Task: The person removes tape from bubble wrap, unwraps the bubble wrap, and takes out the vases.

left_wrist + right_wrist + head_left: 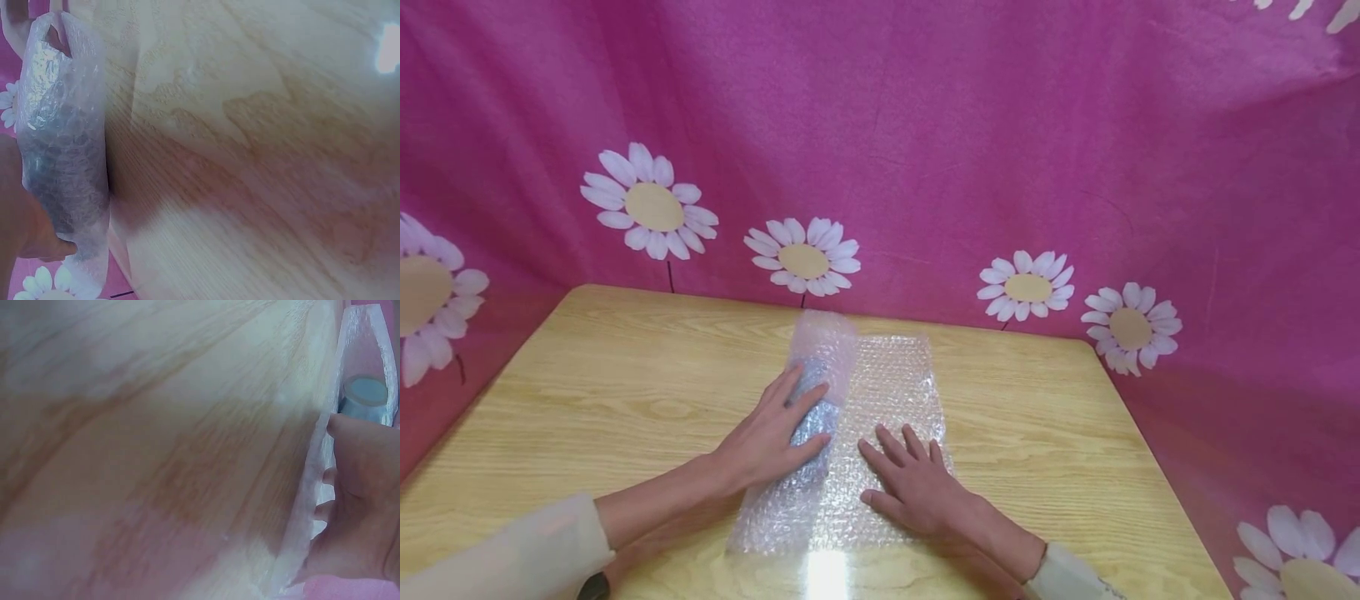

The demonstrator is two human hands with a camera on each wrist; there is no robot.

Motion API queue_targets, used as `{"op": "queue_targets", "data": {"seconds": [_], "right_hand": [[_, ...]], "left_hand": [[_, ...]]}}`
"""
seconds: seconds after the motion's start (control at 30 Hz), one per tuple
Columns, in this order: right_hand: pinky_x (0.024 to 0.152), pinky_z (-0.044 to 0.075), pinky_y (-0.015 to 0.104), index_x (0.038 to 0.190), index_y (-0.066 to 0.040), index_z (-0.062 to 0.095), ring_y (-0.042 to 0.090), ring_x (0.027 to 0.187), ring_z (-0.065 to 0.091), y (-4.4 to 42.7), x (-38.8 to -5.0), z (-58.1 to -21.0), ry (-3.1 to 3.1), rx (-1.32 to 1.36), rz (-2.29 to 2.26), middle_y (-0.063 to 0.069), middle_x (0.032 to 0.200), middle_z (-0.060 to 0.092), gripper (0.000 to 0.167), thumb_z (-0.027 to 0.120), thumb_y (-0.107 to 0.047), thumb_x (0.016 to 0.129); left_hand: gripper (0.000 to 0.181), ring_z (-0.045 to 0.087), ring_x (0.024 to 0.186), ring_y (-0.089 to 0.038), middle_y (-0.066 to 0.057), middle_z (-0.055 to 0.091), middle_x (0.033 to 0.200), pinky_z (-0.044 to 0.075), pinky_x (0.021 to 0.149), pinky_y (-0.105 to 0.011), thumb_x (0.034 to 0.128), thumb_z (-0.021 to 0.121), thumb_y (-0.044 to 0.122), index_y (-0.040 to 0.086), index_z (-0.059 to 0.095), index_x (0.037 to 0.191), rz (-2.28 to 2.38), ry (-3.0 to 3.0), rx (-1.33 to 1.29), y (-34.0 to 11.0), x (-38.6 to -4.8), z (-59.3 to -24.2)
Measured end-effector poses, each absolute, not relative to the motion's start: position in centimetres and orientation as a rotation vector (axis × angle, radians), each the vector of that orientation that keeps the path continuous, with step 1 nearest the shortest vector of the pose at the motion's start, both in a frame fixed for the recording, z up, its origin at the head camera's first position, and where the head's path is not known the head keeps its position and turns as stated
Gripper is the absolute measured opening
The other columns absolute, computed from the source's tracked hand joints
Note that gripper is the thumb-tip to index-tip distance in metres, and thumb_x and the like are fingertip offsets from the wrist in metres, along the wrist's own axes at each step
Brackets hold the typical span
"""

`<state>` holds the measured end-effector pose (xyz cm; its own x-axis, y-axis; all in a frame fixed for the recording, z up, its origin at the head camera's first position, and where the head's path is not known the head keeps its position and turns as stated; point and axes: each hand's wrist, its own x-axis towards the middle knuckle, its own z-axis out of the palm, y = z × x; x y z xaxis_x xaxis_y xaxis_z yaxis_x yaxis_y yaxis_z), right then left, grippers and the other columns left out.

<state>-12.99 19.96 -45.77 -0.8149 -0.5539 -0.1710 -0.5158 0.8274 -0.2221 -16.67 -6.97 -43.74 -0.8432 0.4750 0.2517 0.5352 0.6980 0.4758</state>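
A sheet of clear bubble wrap lies on the table, its left part folded over a bluish object that shows through. My left hand rests on this wrapped part with fingers spread. To the right, my right hand lies on the flat part of the sheet, fingers spread. In the left wrist view the wrapped bundle stands out as a thick roll beside the left hand. Through the open end of the fold, the right wrist view shows a round, bluish end of the object, beyond the right hand.
The wooden table extends on both sides of the sheet. Behind and beside it hangs a magenta cloth with white daisies. A bright light reflection shows near the table's front edge. A small dark thing is at the left sleeve.
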Motion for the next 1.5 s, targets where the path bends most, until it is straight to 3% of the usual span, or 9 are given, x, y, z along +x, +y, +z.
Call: {"op": "queue_targets", "data": {"seconds": [0.47,0.77,0.97,1.27,1.5], "right_hand": [[0.106,0.018,0.076,0.160,-0.023,0.025,0.050,0.145,0.011,19.99,-12.98,-45.86,2.792,-0.833,-0.252,0.012,0.165,0.016,0.067,0.036,-0.058,0.103],[0.107,0.017,0.076,0.160,-0.023,0.025,0.050,0.145,0.011,20.02,-12.93,-45.78,2.786,-0.832,-0.258,0.012,0.165,0.016,0.068,0.036,-0.058,0.103],[0.106,0.018,0.076,0.160,-0.023,0.026,0.051,0.145,0.011,20.03,-12.88,-45.77,2.790,-0.843,-0.263,0.012,0.164,0.016,0.068,0.035,-0.059,0.103],[0.107,0.017,0.076,0.160,-0.023,0.025,0.051,0.145,0.011,19.97,-12.84,-45.86,2.788,-0.842,-0.264,0.012,0.165,0.015,0.068,0.035,-0.059,0.103],[0.107,0.016,0.076,0.160,-0.022,0.026,0.050,0.145,0.011,19.98,-12.84,-45.68,2.787,-0.836,-0.268,0.012,0.164,0.016,0.068,0.036,-0.058,0.103]], "left_hand": [[0.065,0.014,0.149,-0.039,-0.023,0.013,0.163,0.035,0.108,-0.061,0.0922,0.061,0.036,0.007,0.045,0.148,-0.890,-2.810,-0.758,-6.71,-16.47,-43.78],[0.073,0.013,0.149,-0.039,-0.022,0.012,0.163,0.037,0.106,-0.061,0.0935,0.062,0.049,0.007,0.042,0.149,-0.869,-2.842,-0.705,-6.72,-16.38,-43.79],[0.072,0.015,0.148,-0.039,-0.022,0.012,0.163,0.038,0.105,-0.061,0.0944,0.062,0.045,0.007,0.040,0.151,-0.894,-2.832,-0.687,-6.76,-16.33,-43.85],[0.069,0.014,0.148,-0.039,-0.021,0.009,0.164,0.034,0.107,-0.064,0.1001,0.053,0.039,0.014,0.026,0.158,-1.003,-2.833,-0.668,-7.06,-16.12,-43.71],[0.069,0.016,0.147,-0.040,-0.020,0.009,0.164,0.031,0.108,-0.065,0.1005,0.054,0.036,0.016,0.024,0.159,-1.084,-2.803,-0.656,-7.47,-16.20,-43.67]]}}
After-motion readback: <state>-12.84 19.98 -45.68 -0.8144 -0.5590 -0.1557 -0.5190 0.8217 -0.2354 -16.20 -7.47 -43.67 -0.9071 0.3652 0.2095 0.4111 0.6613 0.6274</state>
